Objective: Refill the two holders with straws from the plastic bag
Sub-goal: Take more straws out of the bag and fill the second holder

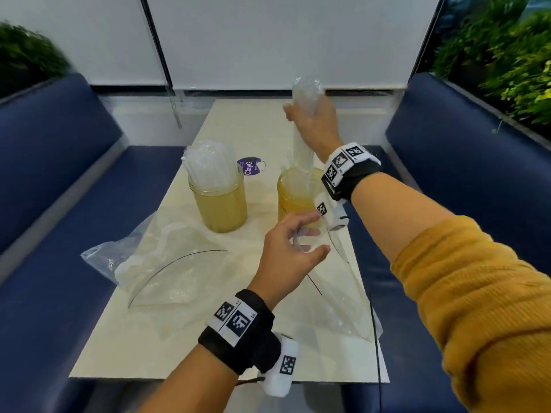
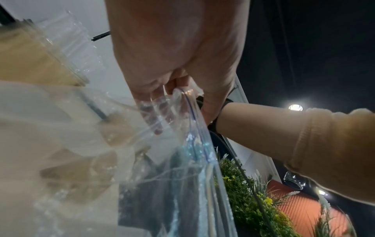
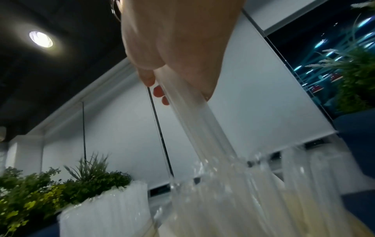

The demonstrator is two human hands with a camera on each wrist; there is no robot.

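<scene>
My right hand [image 1: 316,126] is raised over the far right of the table [image 1: 185,338], its fingers wrapped around a bundle of clear straws [image 1: 302,135] whose lower ends reach down into the right holder [image 1: 290,198], a yellowish jar. From the right wrist view the straws [image 3: 194,121] slant from my curled fingers [image 3: 158,92] into the jar's mouth, blurred there. The left holder [image 1: 222,207], a matching jar just left of it, stands packed with upright straws. My left hand [image 1: 286,251] hovers near the right holder on its near side, and its fingers pinch the rim of a clear plastic bag [image 1: 343,281] that lies along the right edge of the table; the left wrist view shows that bag's zip edge [image 2: 194,121] gathered under my fingertips. A second clear bag [image 1: 161,263] lies flat on the near left of the table, and a purple round sticker [image 1: 249,166] sits between the jars on the far side.
</scene>
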